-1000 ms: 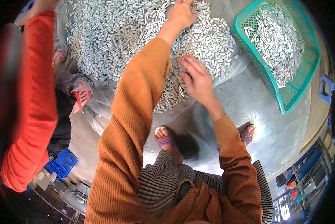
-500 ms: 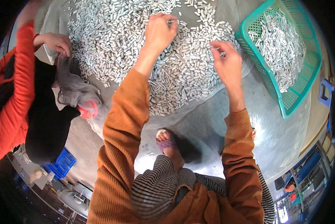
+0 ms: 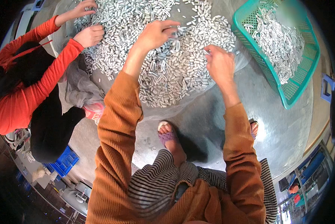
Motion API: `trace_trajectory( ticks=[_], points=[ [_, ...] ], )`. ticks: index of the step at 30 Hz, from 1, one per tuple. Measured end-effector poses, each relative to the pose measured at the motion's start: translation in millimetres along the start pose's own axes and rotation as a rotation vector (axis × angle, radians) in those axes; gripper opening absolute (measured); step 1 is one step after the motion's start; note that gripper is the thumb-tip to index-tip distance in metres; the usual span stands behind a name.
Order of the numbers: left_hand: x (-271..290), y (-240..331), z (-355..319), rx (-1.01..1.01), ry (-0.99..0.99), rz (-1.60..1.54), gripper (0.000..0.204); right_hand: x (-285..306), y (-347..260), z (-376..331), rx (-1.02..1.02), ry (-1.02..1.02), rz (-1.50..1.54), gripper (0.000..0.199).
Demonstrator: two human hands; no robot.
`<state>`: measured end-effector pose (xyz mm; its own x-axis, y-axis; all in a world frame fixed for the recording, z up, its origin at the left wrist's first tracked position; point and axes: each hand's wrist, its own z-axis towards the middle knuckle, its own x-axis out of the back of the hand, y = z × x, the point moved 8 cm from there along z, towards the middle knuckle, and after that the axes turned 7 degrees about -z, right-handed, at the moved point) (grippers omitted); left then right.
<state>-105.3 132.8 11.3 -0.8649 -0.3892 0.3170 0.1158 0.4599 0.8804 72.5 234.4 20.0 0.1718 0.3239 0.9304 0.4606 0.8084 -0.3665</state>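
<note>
A wide pile of small grey-white pieces (image 3: 167, 89) spreads before me, mostly short rounded capsule shapes with some narrow U-shaped ones among them. Over its middle is my left hand (image 3: 154, 35), thumb and forefinger apart, with several loose pieces just beyond the fingertips. My right hand (image 3: 220, 65) hovers at the pile's right side. Its thumb and forefinger come close together around something pale and too small to make out. Right of that hand stands a green plastic basket (image 3: 270, 74), holding a heap of U-shaped pieces (image 3: 277, 44).
At the left a co-worker in red sleeves (image 3: 44, 76) has both hands at the pile's edge. Grey mesh cloth (image 3: 79, 87) lies beside that person. A blue crate (image 3: 64, 161) sits at lower left. My sandalled foot (image 3: 166, 134) is on the grey floor (image 3: 279, 130).
The co-worker's hands have moved onto the pile, leaving the mesh cloth. My right hand has shifted slightly left, its fingertips closer together. My left hand has moved a little down and left.
</note>
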Motion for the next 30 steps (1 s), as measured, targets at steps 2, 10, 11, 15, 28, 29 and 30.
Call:
trace_trajectory(
  ticks=[2, 10, 11, 15, 28, 29, 30],
  points=[
    [23.8, 7.3, -18.7, -0.071, 0.234, 0.458, 0.025, 5.0, 8.1, -2.6, -0.008, 0.05, 0.15, 0.016],
    [66.2, -4.5, -13.3, -0.111, 0.583, 0.716, 0.021, -31.4, -66.6, 26.8, 0.135, -0.147, 0.407, 0.029],
    [64.3, -6.6, -10.4, -0.059, 0.605, 0.784, 0.021, -33.7, -75.6, 26.0, 0.193, -0.13, 0.316, 0.03],
    [30.8, -25.9, 5.3, 0.021, 0.516, 1.004, 0.035, -46.0, -78.6, 15.3, 0.205, -0.062, -0.002, 0.018],
    [4.2, 11.0, -10.4, -0.184, 0.266, 0.403, 0.032, -30.8, -13.9, -43.9, -0.135, -0.296, 0.86, 0.019],
    [-6.4, 10.8, -7.7, -0.21, 0.233, 0.429, 0.028, -26.9, -7.5, -51.8, -0.164, -0.329, 1.071, 0.019],
    [-12.3, 11.8, -6.6, -0.266, 0.258, 0.466, 0.027, -21.2, -6.1, -58.9, -0.188, -0.362, 1.288, 0.019]
  ],
)
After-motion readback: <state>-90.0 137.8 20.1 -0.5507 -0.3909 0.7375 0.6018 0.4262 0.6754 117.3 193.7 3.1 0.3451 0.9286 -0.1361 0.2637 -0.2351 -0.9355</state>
